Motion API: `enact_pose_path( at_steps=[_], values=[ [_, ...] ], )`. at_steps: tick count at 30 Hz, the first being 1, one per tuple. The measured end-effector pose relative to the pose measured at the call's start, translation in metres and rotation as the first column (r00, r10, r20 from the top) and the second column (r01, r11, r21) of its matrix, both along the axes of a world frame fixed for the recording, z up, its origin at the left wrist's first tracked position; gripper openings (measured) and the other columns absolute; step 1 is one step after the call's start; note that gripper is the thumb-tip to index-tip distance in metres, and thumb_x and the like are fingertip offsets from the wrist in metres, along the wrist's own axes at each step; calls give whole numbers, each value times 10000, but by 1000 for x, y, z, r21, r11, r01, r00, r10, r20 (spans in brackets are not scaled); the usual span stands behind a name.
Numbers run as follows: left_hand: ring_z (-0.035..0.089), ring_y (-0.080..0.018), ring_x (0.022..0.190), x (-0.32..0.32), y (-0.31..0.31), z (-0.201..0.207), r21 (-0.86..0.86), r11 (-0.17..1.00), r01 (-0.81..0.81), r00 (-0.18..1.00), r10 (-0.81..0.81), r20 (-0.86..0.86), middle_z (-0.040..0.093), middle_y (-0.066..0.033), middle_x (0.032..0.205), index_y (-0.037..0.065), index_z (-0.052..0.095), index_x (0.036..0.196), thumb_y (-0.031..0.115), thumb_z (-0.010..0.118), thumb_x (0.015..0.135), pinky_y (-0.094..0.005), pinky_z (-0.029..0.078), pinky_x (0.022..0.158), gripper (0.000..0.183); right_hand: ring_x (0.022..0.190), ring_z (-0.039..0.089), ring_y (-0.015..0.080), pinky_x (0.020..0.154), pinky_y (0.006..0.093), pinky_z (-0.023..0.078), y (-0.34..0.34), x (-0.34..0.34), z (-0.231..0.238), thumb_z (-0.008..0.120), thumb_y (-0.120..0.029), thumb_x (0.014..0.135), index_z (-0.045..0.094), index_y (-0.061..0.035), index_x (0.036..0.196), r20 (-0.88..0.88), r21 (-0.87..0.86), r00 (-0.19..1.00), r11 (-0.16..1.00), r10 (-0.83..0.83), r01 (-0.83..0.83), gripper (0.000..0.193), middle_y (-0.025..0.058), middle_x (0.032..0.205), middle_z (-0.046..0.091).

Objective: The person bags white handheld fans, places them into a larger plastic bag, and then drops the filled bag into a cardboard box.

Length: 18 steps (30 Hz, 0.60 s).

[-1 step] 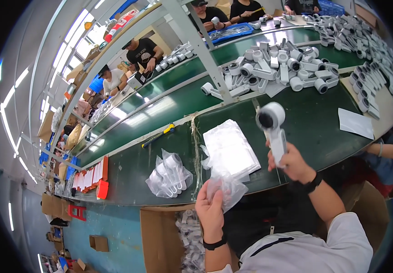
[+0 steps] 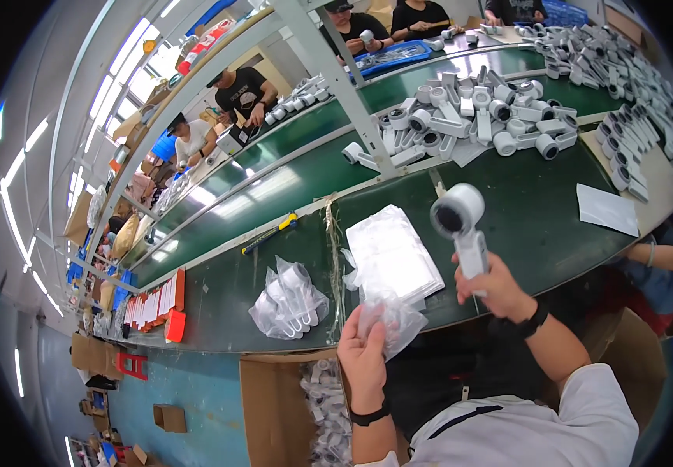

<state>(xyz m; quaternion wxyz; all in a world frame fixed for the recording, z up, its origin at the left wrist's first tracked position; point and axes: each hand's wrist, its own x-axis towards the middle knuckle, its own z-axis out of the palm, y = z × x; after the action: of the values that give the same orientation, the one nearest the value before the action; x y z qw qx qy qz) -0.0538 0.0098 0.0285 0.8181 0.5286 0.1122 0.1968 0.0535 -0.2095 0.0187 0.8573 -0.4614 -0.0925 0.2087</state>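
Note:
My right hand (image 2: 503,291) is closed round the handle of a white handheld device (image 2: 470,253), raised above the green work surface. Its drum-shaped head has a dark round face and points up and left. My left hand (image 2: 363,359) pinches a clear plastic bag (image 2: 400,324) near the table's front edge. Just beyond the bag lies a stack of flat white plastic bags (image 2: 395,253). To the left rests a bundle of bagged white devices (image 2: 291,302) with loops showing. Whether the bag in my left hand has anything in it is hard to see.
A heap of similar white devices (image 2: 476,117) lies across the belt, with more at the far right. A yellow-and-black cutter (image 2: 271,233), orange-and-white boxes (image 2: 155,303) and a white sheet (image 2: 607,210) lie around. Below stands a cardboard box (image 2: 278,405) of bagged devices. Co-workers sit opposite.
The white device in my right hand has shifted slightly left and down. My left hand has edged slightly right with the plastic bag.

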Motion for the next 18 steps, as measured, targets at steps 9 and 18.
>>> enact_pose_path(
  at_steps=[9,18],
  values=[
    [645,-126,802,18,-41,-8,35,993,113,992,-110,-69,684,-118,981,-93,518,1216,-3,697,845,-222,510,712,422,785,604,153,720,314,496,32,-48,18,745,-163,746,567,2,1068,411,-485,911,848,4,215,404,85,879,634],
    [647,-172,868,17,-30,-8,-116,984,133,990,-138,-40,657,-125,996,-59,543,1154,-35,634,866,-302,547,728,302,834,585,145,756,313,480,24,-31,-2,638,-101,779,568,11,1078,334,-362,917,868,-219,339,327,90,907,634]
  ],
)
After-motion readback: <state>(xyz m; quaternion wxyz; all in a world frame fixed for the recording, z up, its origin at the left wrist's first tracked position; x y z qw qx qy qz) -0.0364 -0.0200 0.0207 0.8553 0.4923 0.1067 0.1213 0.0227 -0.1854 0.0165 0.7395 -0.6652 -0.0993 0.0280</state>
